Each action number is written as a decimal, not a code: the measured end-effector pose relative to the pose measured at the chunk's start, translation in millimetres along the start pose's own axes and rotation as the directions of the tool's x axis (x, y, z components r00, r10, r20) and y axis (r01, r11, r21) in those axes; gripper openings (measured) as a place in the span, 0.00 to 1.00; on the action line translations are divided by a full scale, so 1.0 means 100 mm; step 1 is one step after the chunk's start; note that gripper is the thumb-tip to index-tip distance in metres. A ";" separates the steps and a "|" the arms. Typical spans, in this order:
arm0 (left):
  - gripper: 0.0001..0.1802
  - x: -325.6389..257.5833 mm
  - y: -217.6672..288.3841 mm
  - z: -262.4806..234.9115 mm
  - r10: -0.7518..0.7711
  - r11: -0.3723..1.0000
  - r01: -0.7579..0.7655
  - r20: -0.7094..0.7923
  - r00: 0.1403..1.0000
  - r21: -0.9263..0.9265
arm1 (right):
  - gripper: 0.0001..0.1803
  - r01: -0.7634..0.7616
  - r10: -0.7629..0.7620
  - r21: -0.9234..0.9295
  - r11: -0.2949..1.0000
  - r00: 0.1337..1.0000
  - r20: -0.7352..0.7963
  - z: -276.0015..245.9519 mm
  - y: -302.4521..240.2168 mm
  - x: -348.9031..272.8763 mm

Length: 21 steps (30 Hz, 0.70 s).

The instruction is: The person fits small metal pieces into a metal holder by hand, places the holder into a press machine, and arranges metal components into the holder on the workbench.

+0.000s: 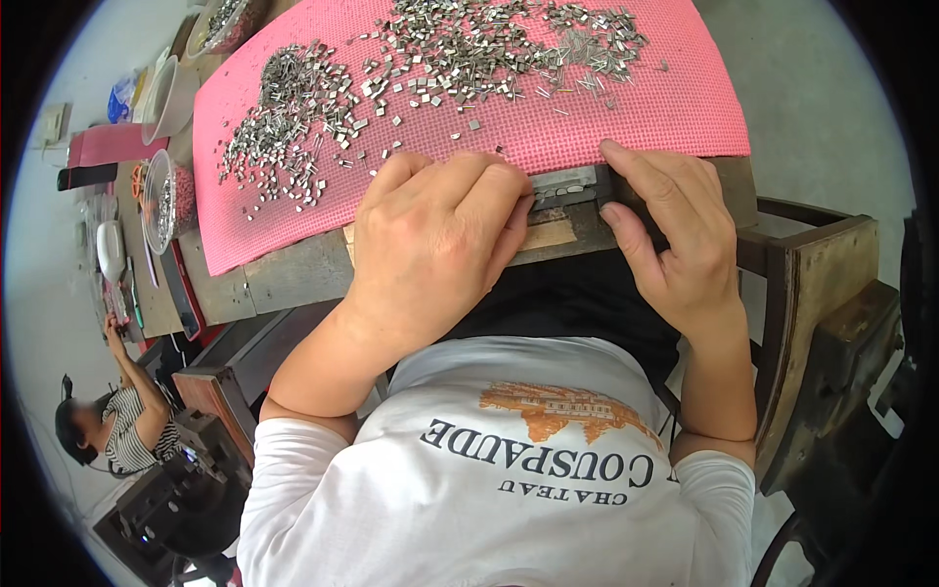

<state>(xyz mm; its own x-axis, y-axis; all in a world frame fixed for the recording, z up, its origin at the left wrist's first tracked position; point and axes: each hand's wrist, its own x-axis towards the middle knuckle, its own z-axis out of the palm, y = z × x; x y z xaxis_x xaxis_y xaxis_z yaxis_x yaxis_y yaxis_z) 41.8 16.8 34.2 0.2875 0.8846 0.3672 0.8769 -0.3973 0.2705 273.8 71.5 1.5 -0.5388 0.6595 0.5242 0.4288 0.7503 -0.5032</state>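
A long grey metal block (567,182) with a slot along it lies at the near edge of the table. Small shiny metal pieces (559,195) sit in its slot. Over the block's left end is my left hand (430,240), fingers curled and closed; what they pinch is hidden behind them. My right hand (680,225) straddles the dark right end of the block, forefinger on the far side and thumb on the near side. Beyond my hands, small square metal pieces (430,64) and thin metal pins (592,54) lie in loose heaps on a pink mesh mat (685,98).
Clear bowls of metal parts (171,201) stand left of the mat, near an empty clear container (174,98). A wooden stool or bench (827,264) is at the right. Another person (137,416) sits at the far left, one arm raised to the table.
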 end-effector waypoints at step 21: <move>0.12 -0.10 -0.02 0.14 -0.035 0.991 0.019 -0.119 0.992 -0.132 | 0.22 0.008 -0.007 0.027 1.000 0.998 -0.055 0.08 0.06 -0.07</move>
<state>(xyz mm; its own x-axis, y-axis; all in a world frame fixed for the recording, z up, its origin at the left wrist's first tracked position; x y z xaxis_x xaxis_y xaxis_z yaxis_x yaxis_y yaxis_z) 42.2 12.2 17.2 0.2087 0.8626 0.4608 0.8237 -0.4090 0.3927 274.4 70.6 -10.9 -0.5010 0.6561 0.5644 0.4050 0.7541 -0.5171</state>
